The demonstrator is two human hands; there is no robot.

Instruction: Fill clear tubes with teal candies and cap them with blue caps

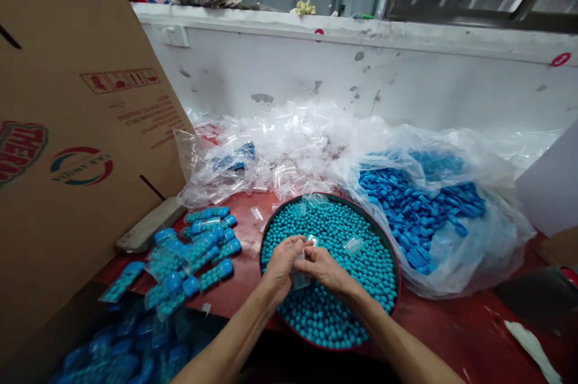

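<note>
Over a round tub (398, 278) full of turquoise balls (334, 318), my two hands meet close together. My left hand (282, 260) has its fingers closed on a clear plastic tube (300, 278), whose lower part shows between the hands. My right hand (323, 266) is closed at the same tube, fingertips against the left ones; the exact hold is partly hidden. Another clear tube (353, 245) lies on the balls to the right. Left of the tub, several filled tubes with blue caps (201, 251) lie piled on the red table (246, 245).
A big cardboard box (85, 113) stands at left, with a grey block (151, 224) beside it. Clear bags of empty tubes (289, 149) lie behind the tub. A bag of blue caps (415, 209) sits at right. More filled tubes (121, 345) lie below the table's front edge.
</note>
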